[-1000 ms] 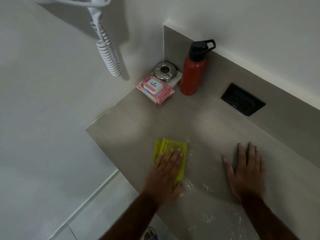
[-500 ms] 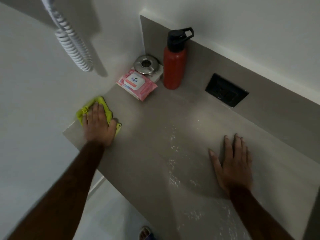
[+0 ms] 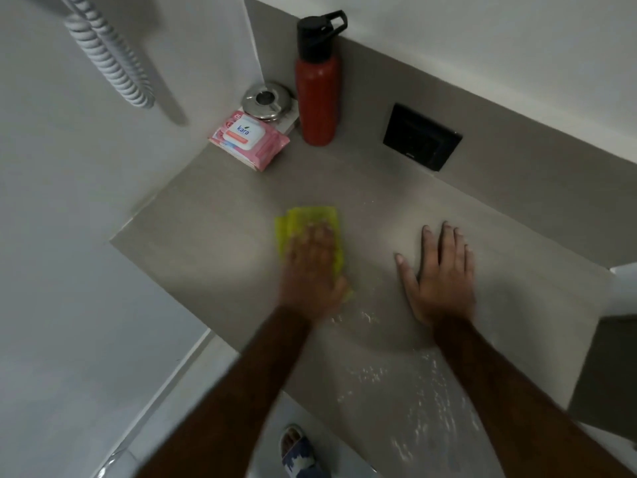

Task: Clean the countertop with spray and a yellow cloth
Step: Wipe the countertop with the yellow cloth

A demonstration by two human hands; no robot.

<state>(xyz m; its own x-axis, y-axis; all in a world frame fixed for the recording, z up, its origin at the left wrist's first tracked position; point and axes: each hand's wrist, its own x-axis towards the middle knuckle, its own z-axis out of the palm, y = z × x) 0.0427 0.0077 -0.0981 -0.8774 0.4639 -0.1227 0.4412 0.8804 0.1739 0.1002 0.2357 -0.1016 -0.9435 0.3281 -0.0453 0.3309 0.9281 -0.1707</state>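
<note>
A folded yellow cloth [image 3: 303,219] lies flat on the grey countertop [image 3: 206,236] near its middle. My left hand [image 3: 312,267] presses down on the cloth with fingers spread over it; the hand is motion-blurred. To the right, my right hand [image 3: 439,270] rests palm down on the countertop, fingers apart, holding nothing. Wet streaks and droplets [image 3: 396,384] glisten on the surface between and below my forearms. No spray bottle is in view.
In the back corner stand a red bottle [image 3: 317,94] with a black cap, a round metal ashtray [image 3: 265,100] and a pink wipes pack [image 3: 250,139]. A black wall socket [image 3: 422,136] sits on the backsplash. A coiled white cord [image 3: 110,60] hangs at left. The counter's left edge drops to the floor.
My left hand has slid the cloth from the counter's far-left edge back toward the middle. My right hand has stayed planted on the surface.
</note>
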